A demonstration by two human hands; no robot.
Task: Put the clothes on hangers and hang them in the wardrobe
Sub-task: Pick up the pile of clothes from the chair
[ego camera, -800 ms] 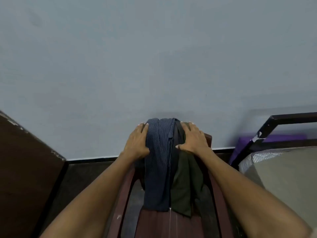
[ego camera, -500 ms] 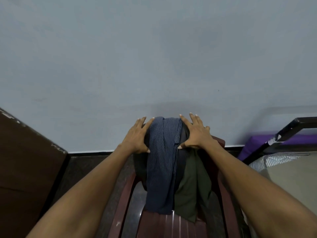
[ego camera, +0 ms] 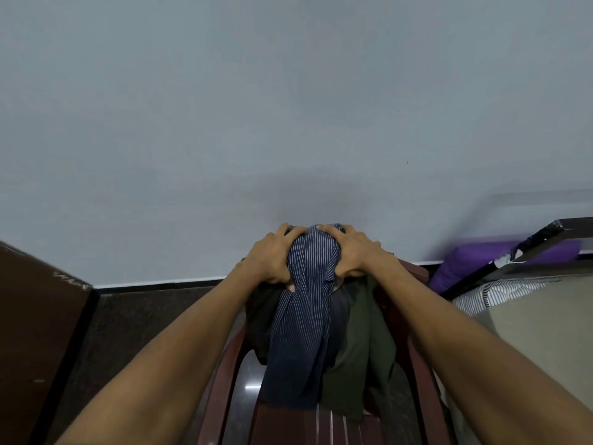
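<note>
1. Left hand (ego camera: 271, 258): fingers curled, grasping the left side of the bunched clothes at the top of the chair back.
2. Right hand (ego camera: 351, 253): fingers curled, grasping the right side of the same bundle.
3. Navy pinstriped garment (ego camera: 301, 329): thin woven fabric, draped in soft folds down the chair back.
4. Olive-green garment (ego camera: 356, 364): matte cloth hanging just beside it.
5. Maroon plastic chair (ego camera: 414, 364): glossy, slatted seat.
6. Striped mattress (ego camera: 513, 290), purple cushion (ego camera: 465, 268), grey wall (ego camera: 288, 107).
</note>
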